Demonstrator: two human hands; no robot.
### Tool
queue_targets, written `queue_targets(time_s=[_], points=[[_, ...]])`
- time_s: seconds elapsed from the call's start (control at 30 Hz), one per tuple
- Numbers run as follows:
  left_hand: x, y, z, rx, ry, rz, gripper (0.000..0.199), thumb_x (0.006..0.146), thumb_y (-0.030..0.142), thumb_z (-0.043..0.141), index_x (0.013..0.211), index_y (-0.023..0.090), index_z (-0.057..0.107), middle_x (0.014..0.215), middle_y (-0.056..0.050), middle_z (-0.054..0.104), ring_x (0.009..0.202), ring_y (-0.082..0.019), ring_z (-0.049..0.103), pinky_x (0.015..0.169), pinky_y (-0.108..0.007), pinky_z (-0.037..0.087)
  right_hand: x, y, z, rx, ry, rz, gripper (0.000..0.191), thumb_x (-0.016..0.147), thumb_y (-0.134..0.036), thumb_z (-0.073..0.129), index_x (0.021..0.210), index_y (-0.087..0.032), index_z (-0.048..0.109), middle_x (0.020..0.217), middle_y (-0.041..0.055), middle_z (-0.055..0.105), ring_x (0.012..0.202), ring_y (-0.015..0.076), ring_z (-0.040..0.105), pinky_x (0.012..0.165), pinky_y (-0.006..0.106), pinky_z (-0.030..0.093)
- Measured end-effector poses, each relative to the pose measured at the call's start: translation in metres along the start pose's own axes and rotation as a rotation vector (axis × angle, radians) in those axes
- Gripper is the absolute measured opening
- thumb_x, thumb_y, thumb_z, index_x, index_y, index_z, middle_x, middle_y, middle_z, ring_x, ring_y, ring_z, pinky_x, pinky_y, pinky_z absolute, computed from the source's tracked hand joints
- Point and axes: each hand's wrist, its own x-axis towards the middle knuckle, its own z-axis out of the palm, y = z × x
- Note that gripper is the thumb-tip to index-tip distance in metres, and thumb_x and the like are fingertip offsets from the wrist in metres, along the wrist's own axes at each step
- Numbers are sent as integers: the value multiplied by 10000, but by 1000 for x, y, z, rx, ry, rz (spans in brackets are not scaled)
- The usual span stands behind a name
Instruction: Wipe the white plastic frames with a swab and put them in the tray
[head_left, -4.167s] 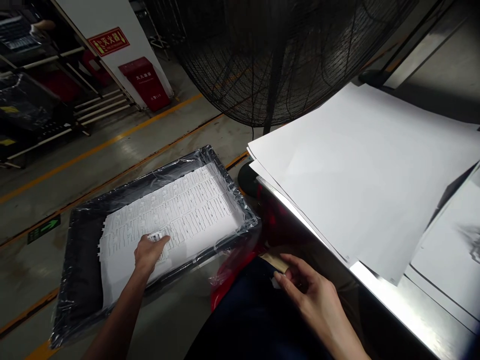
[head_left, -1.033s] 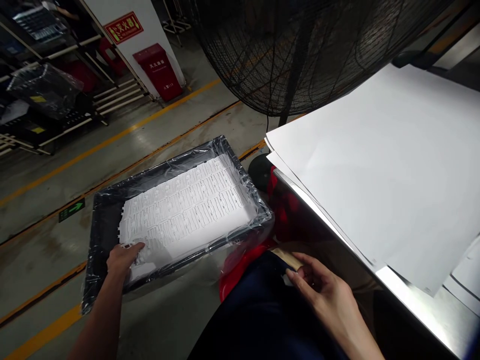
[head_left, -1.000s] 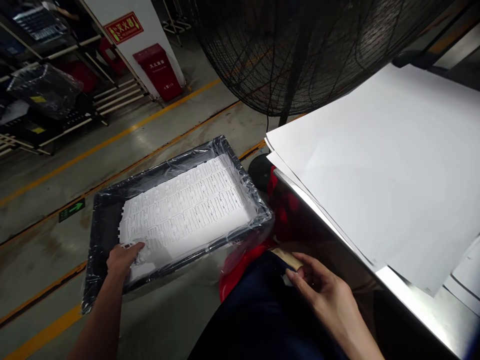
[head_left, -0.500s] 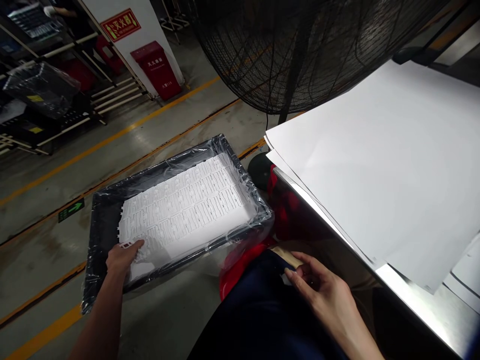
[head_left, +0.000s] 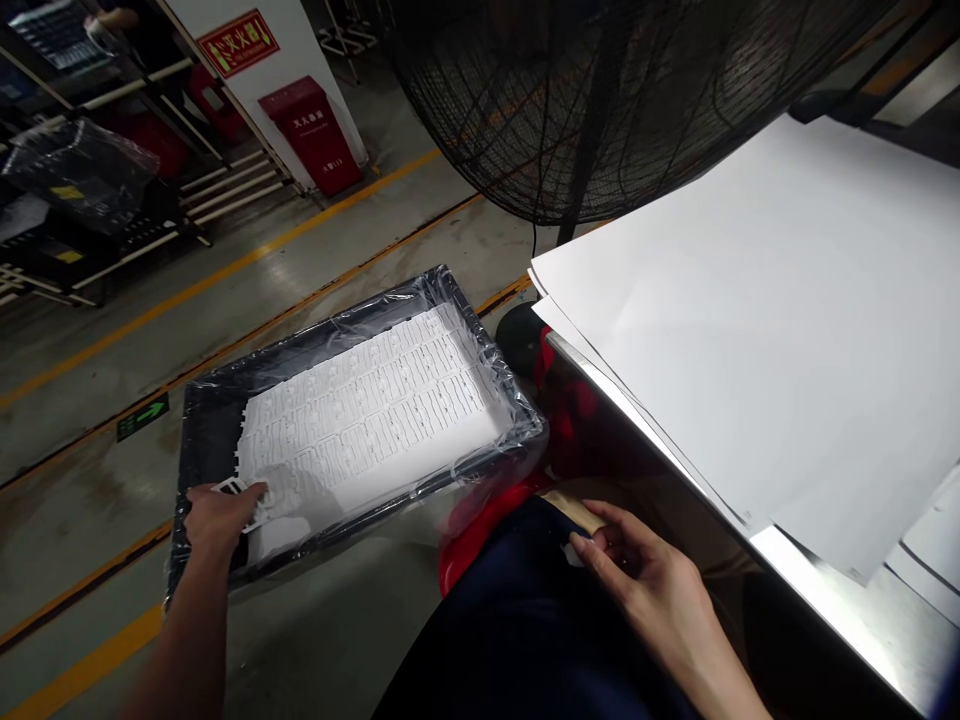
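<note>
**Left hand** [head_left: 217, 522]: fingers [head_left: 251, 492] pressed together at the 7 o'clock corner of a stack of white die-cut sheets [head_left: 367, 420], touching a small white piece [head_left: 236, 487]; any pinch cannot be confirmed. The stack lies in a black tray [head_left: 196, 430] wrapped in clear plastic film, on the floor. **Right hand** [head_left: 649, 585]: fingers [head_left: 607, 530] loosely curled beside a tan strip [head_left: 574, 507], above a dark trouser leg [head_left: 510, 620]; any grip cannot be confirmed. Large paper sheets [head_left: 750, 320] overhang a steel bench [head_left: 825, 610] at 2 o'clock. A black standing fan [head_left: 585, 100] stands at 12 o'clock.
</note>
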Motion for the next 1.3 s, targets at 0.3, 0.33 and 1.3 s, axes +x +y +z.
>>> queue_targets(time_s=[0.3,0.33,1.3], points=[[-21,6,-3,214,102,32,611,817,519,474,1242,84,421,1314,-216,430,1259,-340,345,948,-497,333,2,3,1,2,-3,-20,498,775,-500,567,1138,-160,589,710,18,620,671,180,602,562,240,460],[-20,7,-4,217,97,23,610,825,522,464,1256,94,414,1312,-203,433,1233,-325,381,935,-489,355,2,2,1,-2,1,-20,501,772,-502,567,1136,-159,590,713,21,625,676,184,606,565,243,461],[-12,-1,5,140,-194,-94,349,846,355,545,1133,157,553,1168,-94,555,1023,-232,555,829,-428,474,3,5,-1,-41,-37,34,536,765,-537,570,1173,-189,559,752,1,635,729,174,616,639,231,471]])
